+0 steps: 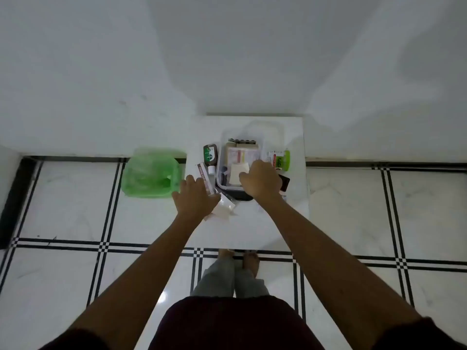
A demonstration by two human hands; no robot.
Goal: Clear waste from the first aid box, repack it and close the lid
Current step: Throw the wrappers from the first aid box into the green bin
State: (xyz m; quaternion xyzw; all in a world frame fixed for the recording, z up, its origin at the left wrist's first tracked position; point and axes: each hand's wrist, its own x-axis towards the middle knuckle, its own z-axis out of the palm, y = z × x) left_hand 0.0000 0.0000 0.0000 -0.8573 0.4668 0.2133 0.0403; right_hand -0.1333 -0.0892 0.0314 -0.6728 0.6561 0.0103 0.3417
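Note:
A clear first aid box (220,157) stands open on a small white table (252,228), its clear lid (262,130) tipped back behind it. Inside lie a blister strip, flat medicine packs and a white pad (237,173). My right hand (261,179) hovers over the box's front right corner, fingers curled beside the white pad; whether it grips anything is hidden. My left hand (195,198) rests palm down left of the box, over a white tube (203,174) and crumpled clear wrappers (226,207).
A green plastic bag (150,174) sits open on the floor left of the table. A brown antiseptic bottle (210,156) lies left of the box. A green tube (283,160) and a dark item (285,181) lie on its right. Wall runs behind.

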